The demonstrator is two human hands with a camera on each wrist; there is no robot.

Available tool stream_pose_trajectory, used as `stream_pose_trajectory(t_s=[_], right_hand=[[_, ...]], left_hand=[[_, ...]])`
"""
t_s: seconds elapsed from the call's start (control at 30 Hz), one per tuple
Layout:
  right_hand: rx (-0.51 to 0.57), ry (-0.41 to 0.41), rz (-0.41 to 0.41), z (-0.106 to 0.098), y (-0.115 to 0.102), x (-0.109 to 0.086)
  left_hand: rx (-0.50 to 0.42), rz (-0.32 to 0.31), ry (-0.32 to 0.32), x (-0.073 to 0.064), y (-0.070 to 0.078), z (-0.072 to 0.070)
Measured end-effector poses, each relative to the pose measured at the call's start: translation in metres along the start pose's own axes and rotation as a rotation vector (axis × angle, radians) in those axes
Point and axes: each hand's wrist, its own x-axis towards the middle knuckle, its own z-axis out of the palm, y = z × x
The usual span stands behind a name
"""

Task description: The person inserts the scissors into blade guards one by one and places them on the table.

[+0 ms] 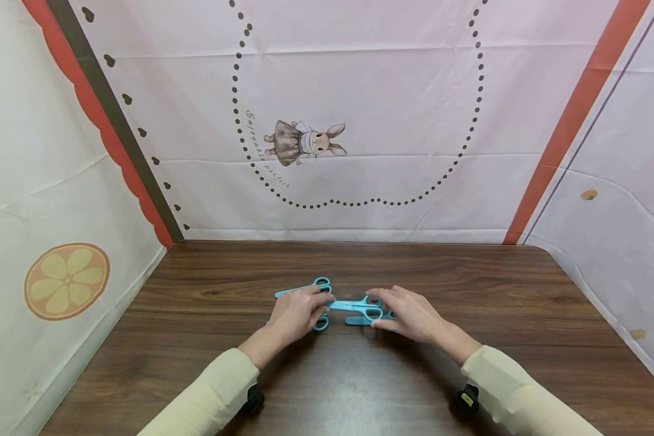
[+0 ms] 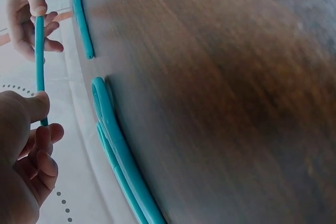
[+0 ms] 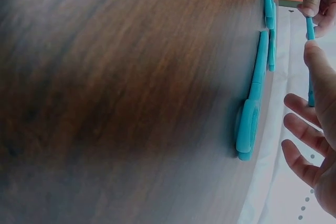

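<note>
A pair of light blue scissors (image 1: 349, 305) is held level above the table between both hands. My left hand (image 1: 300, 309) pinches the blade end between thumb and fingers. At the handle end, my right hand (image 1: 411, 313) grips the finger loops, its other fingers spread in the right wrist view. Similar blue scissors lie on the table: one (image 1: 294, 290) behind the left hand, one (image 1: 321, 323) mostly hidden under that hand, and one (image 1: 358, 320) below the held pair, its loops partly covered by the right hand.
The dark wood-grain table (image 1: 354, 387) extends around the hands. Behind it hangs a pale printed cloth (image 1: 392, 121) with a rabbit figure, and more cloth (image 1: 60, 181) encloses the sides.
</note>
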Motion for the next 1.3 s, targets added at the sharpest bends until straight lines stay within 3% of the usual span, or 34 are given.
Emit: stream_pose_trajectory(t_s=[0.7,1.07,1.3], right_hand=[[0.025,-0.013,0.029,-0.0057,0.0039,-0.0002],[0.039,-0.063,0.048,-0.0065,0.007,0.0001],[0.042,-0.078,0.061,-0.0083,0.0091,0.0008]], left_hand=[[-0.047,-0.004,-0.012,0.0014,-0.0003,0.004],[-0.093,-0.068,-0.096,0.0037,0.0014,0.0036],[-0.089,-0.08,-0.108,0.0067,0.0005,0.0052]])
